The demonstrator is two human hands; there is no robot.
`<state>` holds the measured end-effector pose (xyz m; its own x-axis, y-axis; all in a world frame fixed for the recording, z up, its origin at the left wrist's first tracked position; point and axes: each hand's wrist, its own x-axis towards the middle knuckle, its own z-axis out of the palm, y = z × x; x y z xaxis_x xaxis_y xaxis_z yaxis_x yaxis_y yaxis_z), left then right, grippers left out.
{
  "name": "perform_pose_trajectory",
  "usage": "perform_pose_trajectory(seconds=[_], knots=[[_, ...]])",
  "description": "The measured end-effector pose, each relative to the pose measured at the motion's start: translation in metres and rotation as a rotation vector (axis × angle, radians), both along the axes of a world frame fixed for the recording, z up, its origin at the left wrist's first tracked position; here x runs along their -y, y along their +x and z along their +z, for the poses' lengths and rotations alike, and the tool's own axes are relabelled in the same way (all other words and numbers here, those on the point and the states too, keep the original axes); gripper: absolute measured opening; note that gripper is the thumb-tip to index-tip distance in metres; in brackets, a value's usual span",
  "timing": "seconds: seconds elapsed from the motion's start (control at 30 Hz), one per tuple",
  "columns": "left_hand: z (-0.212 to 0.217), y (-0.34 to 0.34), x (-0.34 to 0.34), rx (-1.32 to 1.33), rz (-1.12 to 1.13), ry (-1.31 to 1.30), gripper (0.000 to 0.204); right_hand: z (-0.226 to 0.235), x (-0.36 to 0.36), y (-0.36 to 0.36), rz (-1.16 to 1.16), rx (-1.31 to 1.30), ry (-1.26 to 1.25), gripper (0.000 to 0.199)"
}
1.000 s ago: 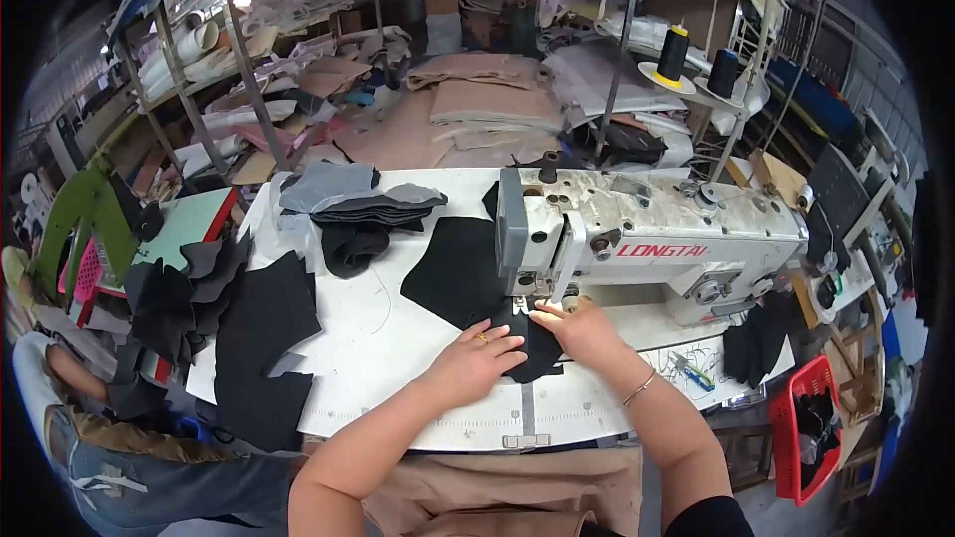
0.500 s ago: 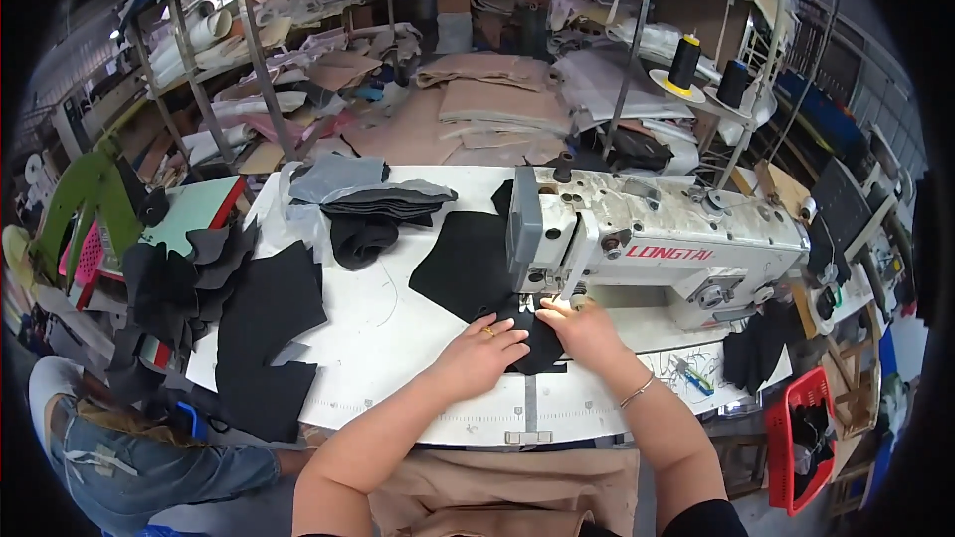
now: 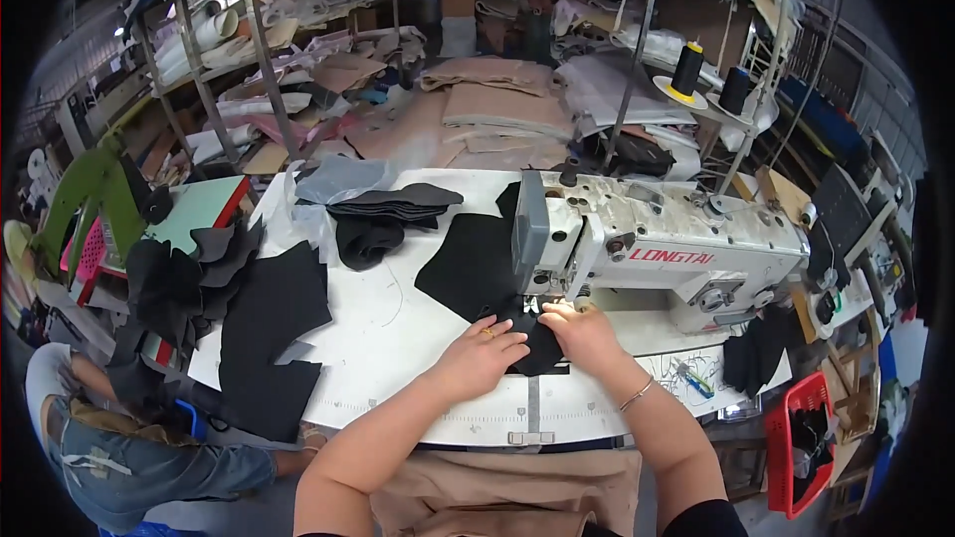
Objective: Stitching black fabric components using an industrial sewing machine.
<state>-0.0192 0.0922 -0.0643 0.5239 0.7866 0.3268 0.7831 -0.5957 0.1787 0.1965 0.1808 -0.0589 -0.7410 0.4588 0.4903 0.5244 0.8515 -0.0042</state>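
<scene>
A white sewing machine (image 3: 662,239) stands on the white table, its lamp shining on the needle area. Under its presser foot lies a black fabric piece (image 3: 542,346), joined or overlapped by a larger black panel (image 3: 463,264) reaching back and left. My left hand (image 3: 480,356) rests on the fabric just left of the foot, fingers stretched out and flat, a ring on one finger. Close to the right of the foot, my right hand (image 3: 585,336) has its fingertips pressed together at the fabric's edge. The needle tip is too small to make out.
Stacked black pieces (image 3: 393,204) lie beside plastic at the back left. More black cut panels (image 3: 269,338) hang over the left edge. Small blue-green snips (image 3: 694,380) lie at right, near a red basket (image 3: 801,443). Another person (image 3: 149,467) is at lower left.
My hands and the fabric stay almost in place. The view has shifted slightly, and more of the other person's arm shows at the left.
</scene>
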Motion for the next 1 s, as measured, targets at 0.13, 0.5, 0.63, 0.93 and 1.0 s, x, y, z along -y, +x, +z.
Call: perform_pose_trajectory(seconds=[0.13,0.5,0.63,0.93,1.0], knots=[[-0.002,0.001,-0.002,-0.026,-0.004,-0.006,0.037,0.004,0.002,0.001,-0.015,0.040,-0.029,0.023],[-0.002,-0.001,-0.007,0.033,0.005,-0.049,0.037,-0.004,-0.003,0.001,-0.065,0.033,-0.007,0.015],[-0.003,-0.002,-0.007,-0.001,-0.002,-0.042,0.037,-0.004,-0.004,0.001,-0.067,0.019,0.003,0.019],[-0.003,-0.003,-0.009,0.015,0.010,-0.023,0.038,-0.006,-0.005,0.001,-0.076,0.034,-0.002,0.021],[-0.001,-0.002,-0.008,-0.001,0.005,-0.033,0.038,-0.010,-0.007,0.002,-0.074,0.034,0.000,0.023]])
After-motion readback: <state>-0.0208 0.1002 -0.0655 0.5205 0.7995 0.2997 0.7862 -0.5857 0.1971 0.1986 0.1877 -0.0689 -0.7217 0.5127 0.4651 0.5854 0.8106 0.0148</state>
